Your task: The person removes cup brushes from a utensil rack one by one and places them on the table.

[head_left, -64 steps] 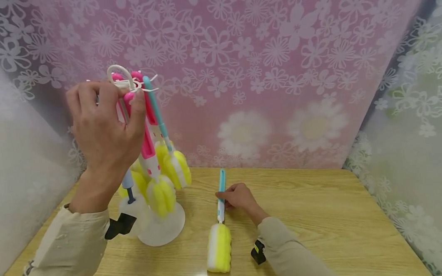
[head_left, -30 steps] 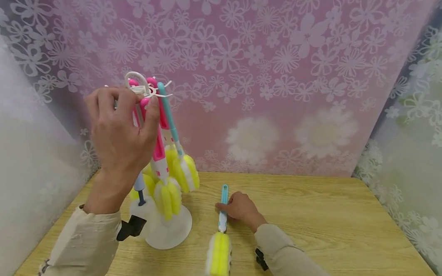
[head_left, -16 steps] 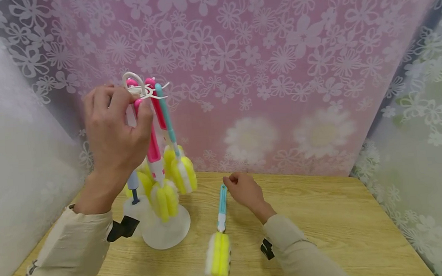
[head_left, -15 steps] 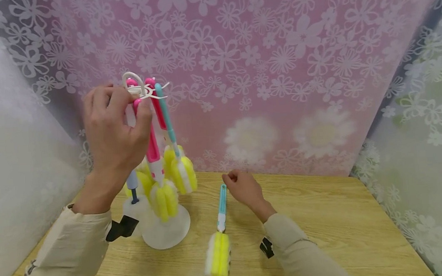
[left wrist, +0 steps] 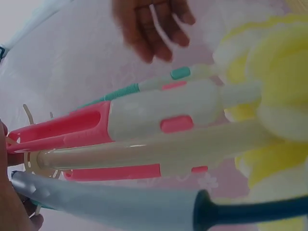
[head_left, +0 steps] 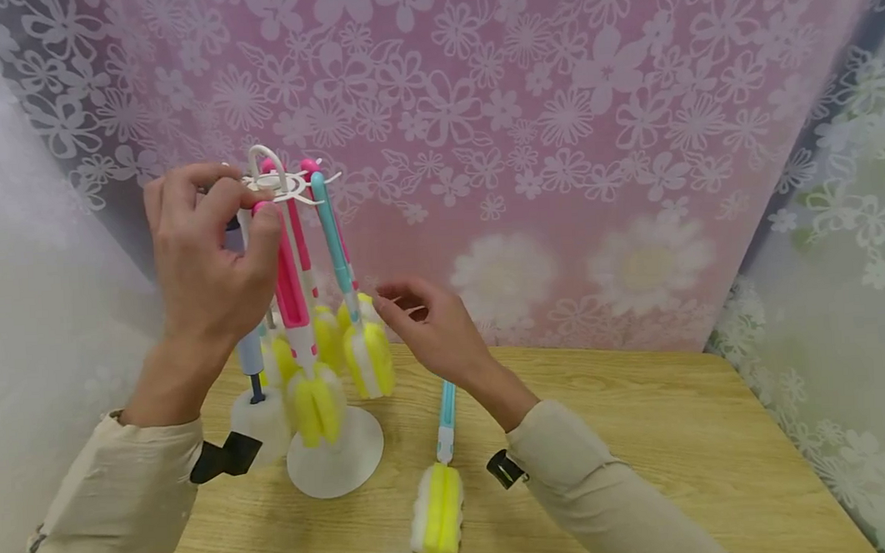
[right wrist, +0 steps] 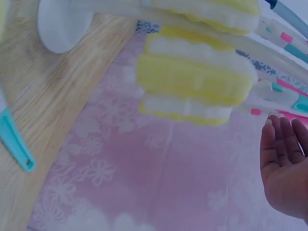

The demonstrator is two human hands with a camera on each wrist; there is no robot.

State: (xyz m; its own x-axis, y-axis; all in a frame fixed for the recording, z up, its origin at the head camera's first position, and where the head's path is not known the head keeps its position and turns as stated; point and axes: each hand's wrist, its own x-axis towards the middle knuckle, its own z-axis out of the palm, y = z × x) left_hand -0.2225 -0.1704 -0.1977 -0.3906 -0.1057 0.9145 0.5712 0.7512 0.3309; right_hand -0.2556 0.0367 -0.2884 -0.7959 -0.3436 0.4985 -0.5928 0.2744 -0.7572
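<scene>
Our left grip (head_left: 208,251) is pinching the top of the white rack (head_left: 336,474) at left, while our right grip (head_left: 438,327) is holding nothing, fingers loosely bent just beside the hanging turquoise-handled sponge brush (head_left: 331,236). Pink-handled sponge brushes (head_left: 291,293) and a pale-blue-handled brush (head_left: 249,345) are hanging there too. Right of the rack, another turquoise-handled sponge brush (head_left: 438,515) is lying on the tabletop (head_left: 706,430), its yellow-and-white head pointing near, its far tip hiding behind our right grip.
</scene>
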